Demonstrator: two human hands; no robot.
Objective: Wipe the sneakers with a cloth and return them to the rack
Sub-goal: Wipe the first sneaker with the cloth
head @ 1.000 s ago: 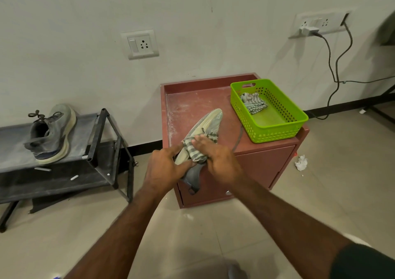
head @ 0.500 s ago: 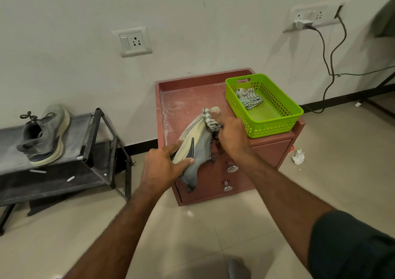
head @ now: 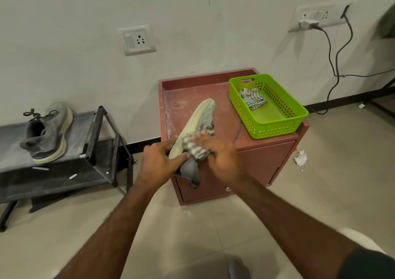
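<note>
Sneaker (head: 199,120), grey with a cream sole, lies tilted at the frame's centre over a red cabinet (head: 265,163). Left hand (head: 158,163) grips its heel end; right hand (head: 222,157) presses a striped cloth (head: 195,150) against its side. At left, a second sneaker (head: 48,132) sits on a black rack (head: 94,137). A green basket (head: 275,127) holding another cloth (head: 252,99) stands on the cabinet's right.
</note>
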